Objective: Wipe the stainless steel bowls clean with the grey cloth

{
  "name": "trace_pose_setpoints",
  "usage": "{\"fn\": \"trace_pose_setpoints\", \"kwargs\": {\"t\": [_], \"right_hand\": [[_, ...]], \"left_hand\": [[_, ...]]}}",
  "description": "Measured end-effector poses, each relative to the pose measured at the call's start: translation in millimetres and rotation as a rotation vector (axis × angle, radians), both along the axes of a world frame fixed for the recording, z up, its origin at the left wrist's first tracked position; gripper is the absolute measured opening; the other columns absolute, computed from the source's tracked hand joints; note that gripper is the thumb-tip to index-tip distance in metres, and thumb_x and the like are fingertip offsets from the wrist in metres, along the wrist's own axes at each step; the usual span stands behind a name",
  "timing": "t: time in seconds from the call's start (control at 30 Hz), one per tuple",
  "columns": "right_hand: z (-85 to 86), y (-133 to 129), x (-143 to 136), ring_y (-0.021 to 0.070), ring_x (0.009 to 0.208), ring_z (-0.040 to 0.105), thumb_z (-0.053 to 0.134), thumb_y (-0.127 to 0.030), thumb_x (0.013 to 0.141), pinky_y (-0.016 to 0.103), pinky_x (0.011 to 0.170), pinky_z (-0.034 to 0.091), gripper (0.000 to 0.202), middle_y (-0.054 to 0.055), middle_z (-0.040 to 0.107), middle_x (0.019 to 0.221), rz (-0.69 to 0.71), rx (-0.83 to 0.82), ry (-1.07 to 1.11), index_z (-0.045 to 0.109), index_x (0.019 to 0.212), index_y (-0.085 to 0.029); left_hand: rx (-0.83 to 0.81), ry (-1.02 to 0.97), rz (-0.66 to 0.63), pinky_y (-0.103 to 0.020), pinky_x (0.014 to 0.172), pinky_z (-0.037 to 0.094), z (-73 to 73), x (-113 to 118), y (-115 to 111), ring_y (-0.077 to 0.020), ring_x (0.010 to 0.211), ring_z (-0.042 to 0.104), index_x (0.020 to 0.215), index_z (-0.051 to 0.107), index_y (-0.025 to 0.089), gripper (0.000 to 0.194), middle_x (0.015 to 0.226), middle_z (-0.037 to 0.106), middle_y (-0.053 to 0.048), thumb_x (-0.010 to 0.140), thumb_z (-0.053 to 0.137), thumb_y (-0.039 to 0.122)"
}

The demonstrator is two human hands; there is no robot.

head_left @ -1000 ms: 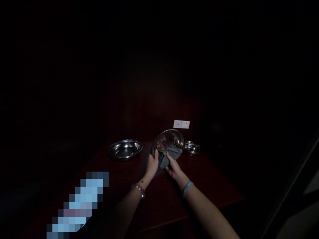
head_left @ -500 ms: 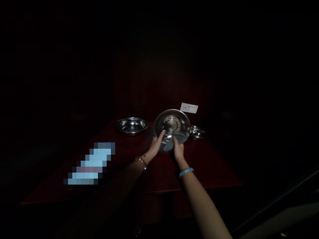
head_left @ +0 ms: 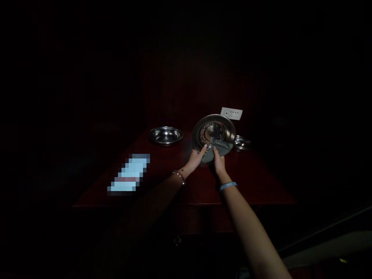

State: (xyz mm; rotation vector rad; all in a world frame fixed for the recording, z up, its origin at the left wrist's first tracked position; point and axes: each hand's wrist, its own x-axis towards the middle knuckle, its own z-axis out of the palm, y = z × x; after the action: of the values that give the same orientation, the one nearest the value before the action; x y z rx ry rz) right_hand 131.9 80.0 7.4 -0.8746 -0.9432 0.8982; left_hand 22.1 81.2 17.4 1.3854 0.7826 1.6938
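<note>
A round, shiny steel bowl (head_left: 213, 131) is held up tilted, its inside facing me. My left hand (head_left: 197, 158) grips its lower left rim, thumb on the inner side and the other fingers hidden behind. My right hand (head_left: 219, 159) is closed on a grey-green cloth (head_left: 223, 148), pressed against the bowl's lower right rim with the thumb on top. The fingers under the cloth are hidden.
A second steel bowl (head_left: 166, 136) rests on the dark red table (head_left: 186, 193) to the left. Behind the held bowl, at right, stands a smaller steel bowl (head_left: 241, 143). A pixelated bright rectangle (head_left: 130, 174) lies front left. A white socket plate (head_left: 231, 113) is on the back wall.
The whole view has shifted, so things appear further right and higher. My right thumb and the cloth have come closer to my left thumb along the bowl's lower rim.
</note>
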Motion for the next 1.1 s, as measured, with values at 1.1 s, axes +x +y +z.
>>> {"fn": "trace_pose_setpoints", "kwargs": {"t": [1.1], "right_hand": [[-11.2, 5, 6, 0.0222, 0.113, 0.067, 0.063, -0.045, 0.083, 0.033, 0.100, 0.050, 0.043, 0.009, 0.074, 0.114, -0.072, 0.017, -0.119, 0.069, 0.114, -0.017]], "left_hand": [[-0.005, 0.115, 0.065, -0.043, 0.116, 0.031, -14.1, -7, 17, -0.0278, 0.131, 0.051, 0.123, 0.057, 0.011, 0.044, 0.136, 0.059, -0.017, 0.082, 0.066, 0.023]]}}
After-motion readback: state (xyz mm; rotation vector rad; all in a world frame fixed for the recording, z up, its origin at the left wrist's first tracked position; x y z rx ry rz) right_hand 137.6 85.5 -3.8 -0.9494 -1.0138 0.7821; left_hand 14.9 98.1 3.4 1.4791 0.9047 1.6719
